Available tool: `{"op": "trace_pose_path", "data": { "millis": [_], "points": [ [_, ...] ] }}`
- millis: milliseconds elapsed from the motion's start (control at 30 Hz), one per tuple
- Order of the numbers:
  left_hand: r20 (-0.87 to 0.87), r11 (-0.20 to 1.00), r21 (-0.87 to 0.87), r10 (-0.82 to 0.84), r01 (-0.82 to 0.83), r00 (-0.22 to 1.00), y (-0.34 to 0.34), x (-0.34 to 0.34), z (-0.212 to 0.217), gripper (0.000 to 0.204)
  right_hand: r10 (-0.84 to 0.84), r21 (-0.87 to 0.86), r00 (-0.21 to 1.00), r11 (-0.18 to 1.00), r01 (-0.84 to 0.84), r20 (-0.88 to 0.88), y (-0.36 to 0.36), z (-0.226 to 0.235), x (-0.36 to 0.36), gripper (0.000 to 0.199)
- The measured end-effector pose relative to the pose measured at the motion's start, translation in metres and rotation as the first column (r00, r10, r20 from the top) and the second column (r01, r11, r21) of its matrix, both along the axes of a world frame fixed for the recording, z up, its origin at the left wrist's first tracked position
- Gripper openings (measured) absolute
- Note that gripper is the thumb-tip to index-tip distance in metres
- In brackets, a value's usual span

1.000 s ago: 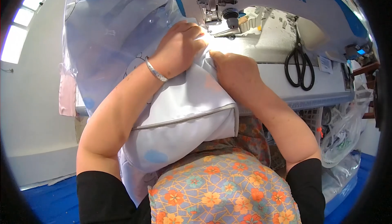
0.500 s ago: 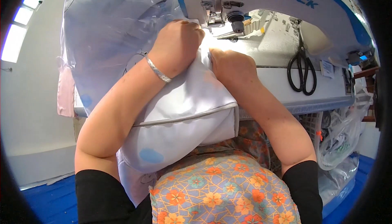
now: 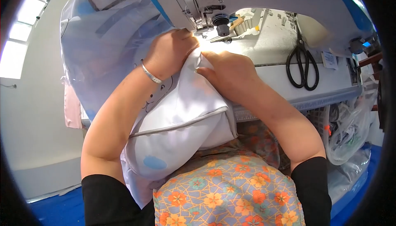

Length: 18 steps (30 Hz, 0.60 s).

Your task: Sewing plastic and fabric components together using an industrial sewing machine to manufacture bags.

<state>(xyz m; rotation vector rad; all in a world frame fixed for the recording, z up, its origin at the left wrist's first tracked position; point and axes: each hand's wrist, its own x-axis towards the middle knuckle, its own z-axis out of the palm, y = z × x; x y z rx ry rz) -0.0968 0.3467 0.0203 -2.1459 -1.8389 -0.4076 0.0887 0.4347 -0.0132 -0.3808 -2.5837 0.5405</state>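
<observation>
A white cloth with pale blue spots and grey piping (image 3: 177, 121) runs from my lap up to a sewing machine (image 3: 185, 3). Close to the lit needle area, my left hand (image 3: 171, 52) has its fingers curled down onto the cloth; a silver bangle circles that wrist. My right hand (image 3: 229, 69) pinches a raised fold of the same cloth between thumb and fingers, just right of the left hand. The fingertips of the left hand, and the cloth's edge under the needle, are partly hidden by the hands and the glare.
Black-handled scissors (image 3: 302, 67) lie on the machine table (image 3: 274, 81), right of my right hand. A shiny, bluish-white spread of material (image 3: 107, 48) covers the left side. Below the table's right end hangs a clear plastic bag (image 3: 344, 131). A pink cloth (image 3: 72, 106) hangs at the left edge.
My right hand has turned so its thumb shows, and the cloth between the hands now stands up in a fold. The machine and hands appear farther left as the view shifts.
</observation>
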Motion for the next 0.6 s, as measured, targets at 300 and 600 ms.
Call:
{"op": "trace_pose_path", "data": {
  "millis": [300,600],
  "points": [
    [-0.157,0.934,-0.317,0.119,-0.165,0.98,0.007,0.03,0.01,0.009,0.011,-0.013,0.988,1.0,-0.009,0.151,-0.001,0.0,-0.006,0.02],
    [0.103,0.922,-0.311,0.273,-0.23,0.957,0.005,0.026,-0.011,0.011,0.002,-0.054,0.999,0.999,0.001,0.043,0.001,-0.002,-0.001,0.012]
  ]
}}
